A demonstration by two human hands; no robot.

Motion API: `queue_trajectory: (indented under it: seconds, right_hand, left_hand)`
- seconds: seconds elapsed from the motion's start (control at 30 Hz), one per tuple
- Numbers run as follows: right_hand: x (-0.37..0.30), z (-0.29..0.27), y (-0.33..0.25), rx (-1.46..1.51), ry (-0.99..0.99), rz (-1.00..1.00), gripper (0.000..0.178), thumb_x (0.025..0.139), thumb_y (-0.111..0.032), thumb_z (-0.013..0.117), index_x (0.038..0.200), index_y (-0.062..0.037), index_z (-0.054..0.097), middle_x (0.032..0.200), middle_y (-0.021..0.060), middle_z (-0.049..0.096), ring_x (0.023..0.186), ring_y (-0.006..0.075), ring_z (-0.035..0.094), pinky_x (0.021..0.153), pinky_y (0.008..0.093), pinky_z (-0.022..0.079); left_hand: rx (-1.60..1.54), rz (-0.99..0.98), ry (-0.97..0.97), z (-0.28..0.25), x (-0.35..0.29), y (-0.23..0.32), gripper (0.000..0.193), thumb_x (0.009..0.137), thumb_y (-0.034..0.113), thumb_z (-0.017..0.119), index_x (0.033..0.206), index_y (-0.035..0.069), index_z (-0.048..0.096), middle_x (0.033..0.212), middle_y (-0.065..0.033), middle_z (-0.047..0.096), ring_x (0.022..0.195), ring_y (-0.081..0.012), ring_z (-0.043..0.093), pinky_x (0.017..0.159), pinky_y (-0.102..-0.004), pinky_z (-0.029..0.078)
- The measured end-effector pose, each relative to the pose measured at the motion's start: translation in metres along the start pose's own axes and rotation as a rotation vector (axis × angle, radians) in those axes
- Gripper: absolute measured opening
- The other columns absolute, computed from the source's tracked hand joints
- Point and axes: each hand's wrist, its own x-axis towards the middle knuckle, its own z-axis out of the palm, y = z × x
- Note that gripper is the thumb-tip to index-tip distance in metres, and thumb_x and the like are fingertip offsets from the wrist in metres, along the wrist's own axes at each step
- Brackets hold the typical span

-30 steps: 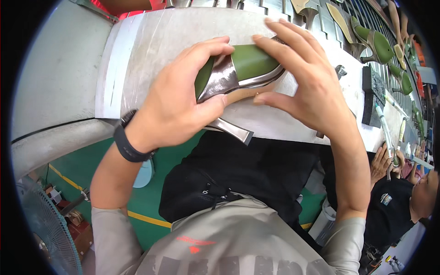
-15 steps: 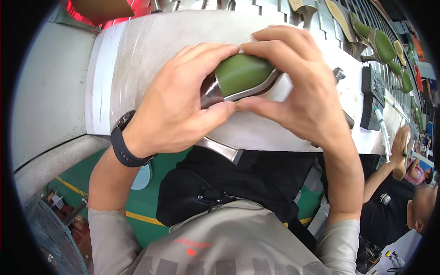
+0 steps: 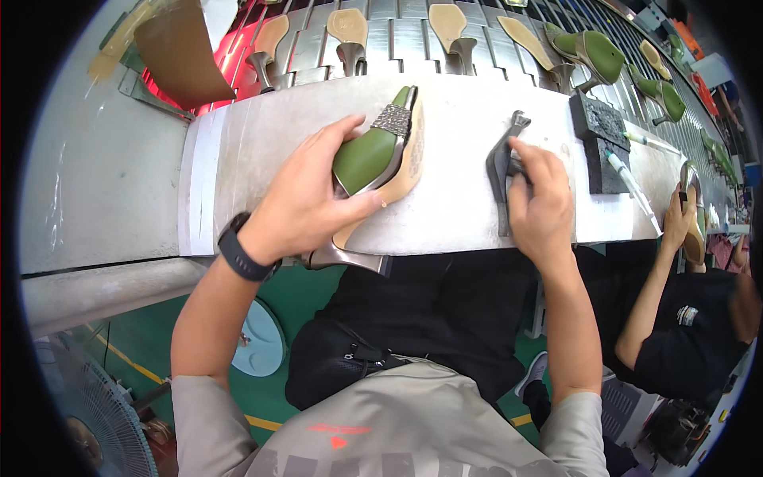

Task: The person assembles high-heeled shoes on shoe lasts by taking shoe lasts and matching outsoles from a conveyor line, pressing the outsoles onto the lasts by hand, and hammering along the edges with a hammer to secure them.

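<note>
My left hand [image 3: 306,187] grips a green high-heeled shoe [image 3: 367,163] on the bench, thumb and fingers round its green part. The shoe has a glittery band [image 3: 392,121] and a pointed toe facing away from me. A tan sole [image 3: 413,163] shows along its right side. Below my hand, a shiny metallic heel [image 3: 342,258] sticks out past the bench's near edge. To the right, my right hand [image 3: 544,195] has its fingers curled on a dark metal pincer-like tool [image 3: 499,171] lying on the bench. Part of the tool is hidden under the fingers.
A black block [image 3: 600,135] and syringes [image 3: 633,187] lie right of the tool. Behind the bench [image 3: 461,215], a slatted conveyor [image 3: 405,67] carries tan soles with heels and green shoes [image 3: 592,52]. A co-worker's hand [image 3: 677,219] holds a shoe at far right.
My right hand has left the shoe and moved right onto the dark tool. My left hand keeps the shoe, now turned with its toe away from me. The view has shifted.
</note>
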Motion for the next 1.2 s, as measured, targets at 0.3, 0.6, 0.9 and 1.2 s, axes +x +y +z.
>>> queue_trajectory:
  seconds: [0.3,0.6,0.9,1.2]
  right_hand:
    - [0.005,-0.013,-0.029,0.128,-0.141,-0.195,0.047,0.076,0.001,0.075,0.122,-0.0019,0.071,0.085,0.0122,0.064,0.072,0.0315,0.063,0.066,0.0382,0.052]
    - [0.029,0.016,-0.089,0.451,-0.002,-0.315,0.036,0.072,-0.002,0.084,0.105,0.0052,0.072,0.104,0.0235,0.073,0.097,0.0392,0.074,0.085,0.0423,0.063]
    - [0.005,0.029,-0.112,0.426,-0.066,-0.237,0.037,0.072,-0.003,0.085,0.104,0.0066,0.07,0.107,0.022,0.072,0.095,0.0382,0.075,0.082,0.0405,0.064]
    - [-0.007,0.044,-0.148,0.744,-0.085,-0.04,0.033,0.074,0.0,0.082,0.105,0.003,0.07,0.102,0.0195,0.073,0.094,0.0337,0.073,0.083,0.0392,0.06]
  left_hand:
    - [-0.156,-0.001,-0.179,-0.013,0.024,-0.011,0.07,0.091,0.03,0.078,0.143,-0.008,0.052,0.12,-0.0191,0.071,0.106,-0.0249,0.068,0.096,-0.0361,0.052]
    - [-0.309,0.023,-0.071,-0.006,0.026,-0.012,0.043,0.101,0.023,0.063,0.126,-0.01,0.064,0.103,-0.023,0.072,0.091,-0.0317,0.072,0.084,-0.0372,0.055]
    - [-0.147,0.096,-0.015,-0.002,0.022,-0.022,0.04,0.095,0.018,0.067,0.125,-0.008,0.065,0.1,-0.0243,0.07,0.089,-0.0408,0.069,0.081,-0.0429,0.054]
    - [-0.147,0.143,0.042,0.001,0.021,-0.023,0.037,0.098,0.02,0.062,0.124,-0.006,0.066,0.097,-0.024,0.07,0.088,-0.0399,0.068,0.081,-0.0425,0.053]
